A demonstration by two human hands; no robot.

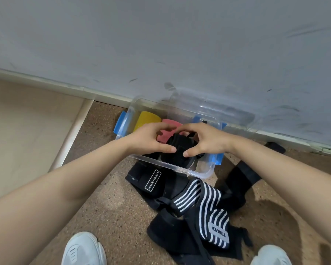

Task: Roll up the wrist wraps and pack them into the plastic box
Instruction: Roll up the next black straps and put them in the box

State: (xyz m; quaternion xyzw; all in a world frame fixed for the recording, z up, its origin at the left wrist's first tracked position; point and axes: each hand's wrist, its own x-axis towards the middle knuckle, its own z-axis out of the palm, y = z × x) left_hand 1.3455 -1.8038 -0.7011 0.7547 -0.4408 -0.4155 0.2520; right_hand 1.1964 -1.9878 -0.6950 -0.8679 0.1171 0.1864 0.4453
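Pinching a rolled black wrist wrap [177,150] between the curled fingers [172,149] of the left hand [151,139] and the right hand [208,139], thumbs on the near side, the other fingers bent over the top and far side. Can't tell how hard the squeeze is. Holding it right over the plastic box [203,174], low enough to sit partly inside the near half, just beside a pink roll [170,124] and a yellow roll [148,119] already lying in the far left part.

Biggest worry from here, just guessing: letting go too soon and watching the whole thing spring loose, since stretchy fabric like that loves to unwind and there's no seeing whether the strap end is fastened down. Also a fair chance of wedging it in crooked against the pink one and eating up room needed for the rest.

Reaching in from both sides, knuckles up, fingertips almost meeting above the roll, wrists about level, bare forearms stretched forward and converging on the box.

Plenty left to roll, by the look of it: a striped wrap [210,203] and a labelled black wrap [151,182] heaped with more black ones on the speckled floor [103,197], right against the near side of the box. Clear lid [218,109] propped on the wall behind. White shoes [82,249] poking in at the bottom edge
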